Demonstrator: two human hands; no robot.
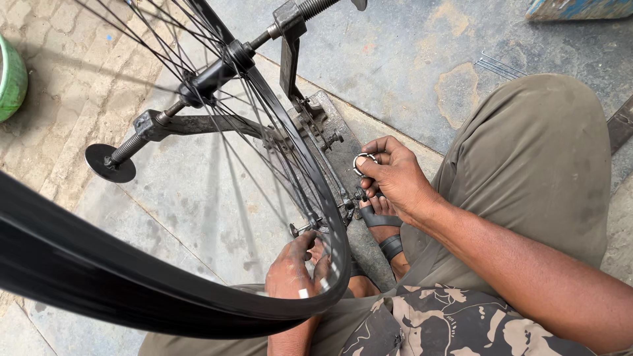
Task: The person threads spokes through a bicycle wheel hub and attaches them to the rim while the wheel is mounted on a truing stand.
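Wheel: black-rimmed, thin-spoked bicycle wheel (290, 165), mounted by its dark hub axle (211, 78) in a black metal truing stand (290, 46); no tyre seen on the part of the rim near the hands.
Stand base: flat, rusty steel plate (343, 155) resting on the grey concrete floor (198, 198), partly under a foot in a black strapped sandal (386, 231).
Progress, judged: wheel already seated and clamped in the stand; work under way on spokes at the low part of the rim; how many spokes are done or left, not readable from this view.
Right hand (395, 178): raised just beside the rim, fingers (372, 158) curled and pressed together, pinching a small round silvery spoke key (362, 163) between thumb and forefinger; key clear of the rim, not touching a spoke.
Left hand (293, 270): low behind the rim, fingers (310, 245) loosely bent and reaching up to the rim's inner edge near a small nipple or bolt (300, 229); whether gripping or merely touching, cannot tell, rim hides the tips.
Loose parts: a few thin bare metal spokes (498, 66) lying on the floor, well apart from both hands.
Edge of view: green rounded pot (10, 76) at far left.
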